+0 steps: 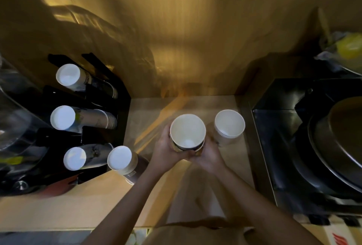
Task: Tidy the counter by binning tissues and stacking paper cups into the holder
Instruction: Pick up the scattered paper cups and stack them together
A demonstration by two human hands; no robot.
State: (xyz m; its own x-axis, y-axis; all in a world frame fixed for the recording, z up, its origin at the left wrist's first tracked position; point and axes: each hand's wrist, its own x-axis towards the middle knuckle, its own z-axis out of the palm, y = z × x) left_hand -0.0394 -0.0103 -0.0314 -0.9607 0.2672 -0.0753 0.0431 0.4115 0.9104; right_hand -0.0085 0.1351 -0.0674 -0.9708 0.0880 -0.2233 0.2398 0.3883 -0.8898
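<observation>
Both the left hand (166,151) and right hand (209,155) clasp an upright paper cup stack (187,132) above the table (82,205). The black cup holder (109,119) lies to its left, nearer the left hand, its rows lying sideways.

Held cups: white-lined paper cups with dark printed band (187,131), nested, upright, mouth up, above the tabletop.
Second stack: plain white paper cups (229,126), nested, upright, just right of them.
Holder: black rack (109,96), left, cup stacks lying bottoms outward.
</observation>
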